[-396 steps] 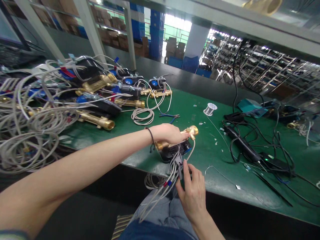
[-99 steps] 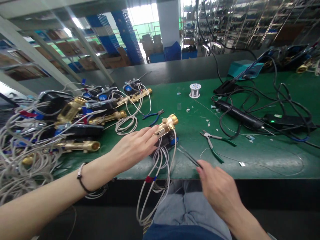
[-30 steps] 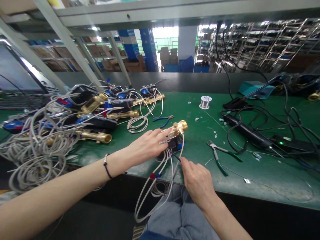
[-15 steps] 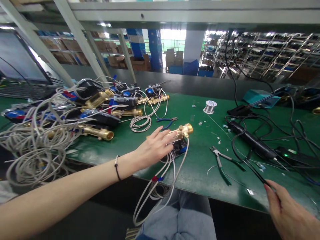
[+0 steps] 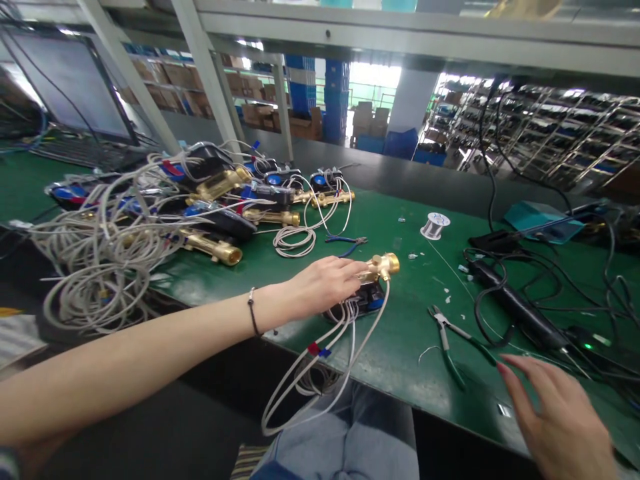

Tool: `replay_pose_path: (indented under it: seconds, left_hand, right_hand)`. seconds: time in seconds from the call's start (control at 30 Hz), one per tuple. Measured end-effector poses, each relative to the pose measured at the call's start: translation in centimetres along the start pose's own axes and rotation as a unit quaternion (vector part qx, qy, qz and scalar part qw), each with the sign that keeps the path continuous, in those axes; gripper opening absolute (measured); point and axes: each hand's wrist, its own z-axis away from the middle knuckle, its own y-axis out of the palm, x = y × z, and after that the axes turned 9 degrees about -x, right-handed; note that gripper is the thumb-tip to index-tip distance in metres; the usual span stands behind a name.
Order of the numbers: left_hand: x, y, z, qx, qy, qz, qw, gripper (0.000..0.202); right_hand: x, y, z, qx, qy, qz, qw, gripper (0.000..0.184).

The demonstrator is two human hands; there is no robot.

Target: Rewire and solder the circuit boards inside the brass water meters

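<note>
My left hand [image 5: 325, 287] lies over a brass flow meter [image 5: 384, 267] at the front edge of the bench, its fingers curled on the brass pipe body. Beneath the brass is a black and blue housing [image 5: 374, 298]. Grey cables [image 5: 350, 340] with red and blue tags hang from it over the edge, toward my lap. My right hand [image 5: 560, 413] hovers at the lower right with thumb and fingers apart, and I see nothing held. Its fingertips are close to one handle of the green-handled pliers [image 5: 445, 333].
Several more brass meters with tangled grey cables [image 5: 120, 247] are piled at left. Blue-handled cutters [image 5: 350, 243] and a solder wire spool [image 5: 435, 227] lie farther back. At right are a black soldering iron [image 5: 517, 303], cords and a teal box [image 5: 543, 221]. A monitor [image 5: 75, 87] stands back left.
My right hand has moved left toward the pliers and its fingers have opened; the black tweezers it held no longer show. My left hand stays on the meter. The view has shifted.
</note>
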Motion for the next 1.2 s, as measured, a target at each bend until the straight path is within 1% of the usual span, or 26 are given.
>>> replay_pose_path:
  seconds: [0.07, 0.13, 0.2, 0.27, 0.37, 0.47, 0.57, 0.63, 0.77, 0.87, 0.9, 0.93, 0.97, 1.0, 1.03, 1.1, 1.13, 1.17, 1.2]
  left_hand:
    - [0.0, 0.0, 0.0, -0.001, -0.006, 0.006, 1.000, 0.015]
    - [0.0, -0.1, 0.0, 0.000, -0.007, 0.015, 1.000, 0.015]
    - [-0.1, -0.2, -0.1, 0.000, -0.008, 0.026, 1.000, 0.015]
    - [-0.1, -0.3, -0.1, 0.004, -0.013, 0.036, 0.999, 0.015]
    - [0.0, -0.6, -0.1, 0.019, -0.019, 0.055, 0.998, 0.015]
    - [0.1, -0.9, -0.2, 0.025, -0.032, 0.092, 0.995, 0.017]
    - [0.3, -1.1, -0.4, 0.029, -0.087, 0.114, 0.989, 0.023]
    - [0.3, -1.3, -0.7, 0.053, -0.120, 0.116, 0.985, 0.022]
    - [0.6, -1.9, -1.4, 0.130, -0.137, 0.174, 0.967, 0.021]
    - [0.9, -2.6, -1.7, 0.152, -0.176, 0.211, 0.949, 0.020]
    - [1.0, -2.7, -1.7, 0.154, -0.186, 0.217, 0.946, 0.019]
    - [1.0, -2.9, -1.8, 0.156, -0.192, 0.219, 0.944, 0.019]
    - [1.0, -2.9, -1.8, 0.159, -0.194, 0.218, 0.943, 0.018]
    - [1.0, -3.0, -1.8, 0.162, -0.194, 0.216, 0.943, 0.018]
    - [1.0, -2.9, -1.8, 0.163, -0.193, 0.213, 0.944, 0.018]
    - [0.9, -2.8, -1.8, 0.160, -0.195, 0.210, 0.945, 0.018]
    - [0.9, -2.7, -1.7, 0.155, -0.198, 0.210, 0.945, 0.018]
    - [0.8, -2.6, -1.7, 0.149, -0.202, 0.212, 0.944, 0.017]
    - [0.8, -2.5, -1.6, 0.144, -0.208, 0.214, 0.944, 0.016]
  right_hand:
    - [5.6, 2.3, -2.9, 0.026, -0.044, -0.081, 0.995, 0.023]
    - [10.6, 4.9, -5.7, 0.054, -0.077, -0.136, 0.986, 0.018]
    - [14.1, 7.2, -7.9, 0.086, -0.087, -0.123, 0.985, 0.017]
    - [16.0, 8.9, -9.3, 0.114, -0.084, -0.101, 0.985, 0.015]
    - [16.3, 10.0, -10.1, 0.142, -0.082, -0.093, 0.982, 0.015]
    - [15.7, 10.2, -10.2, 0.149, -0.098, -0.098, 0.979, 0.014]
    - [15.5, 10.1, -10.3, 0.145, -0.101, -0.098, 0.979, 0.013]
    - [15.7, 10.1, -10.4, 0.141, -0.115, -0.071, 0.981, 0.012]
    - [16.3, 10.1, -10.9, 0.142, -0.176, -0.022, 0.974, 0.016]
    - [16.4, 10.0, -11.0, 0.142, -0.205, -0.032, 0.968, 0.016]
    - [16.3, 9.9, -10.9, 0.139, -0.201, -0.044, 0.969, 0.017]
    - [16.0, 9.8, -10.7, 0.134, -0.182, -0.069, 0.972, 0.018]
    - [15.6, 9.5, -10.5, 0.128, -0.144, -0.104, 0.976, 0.019]
    - [15.1, 9.1, -10.4, 0.118, -0.087, -0.147, 0.978, 0.020]
    - [14.5, 8.8, -10.2, 0.107, -0.012, -0.193, 0.975, 0.021]
    - [12.7, 8.0, -10.1, 0.084, 0.148, -0.258, 0.951, 0.026]
    - [11.6, 7.8, -10.2, 0.077, 0.216, -0.259, 0.938, 0.030]
    - [10.3, 7.7, -10.4, 0.077, 0.266, -0.241, 0.930, 0.035]
    - [9.0, 7.9, -10.7, 0.083, 0.297, -0.211, 0.927, 0.039]
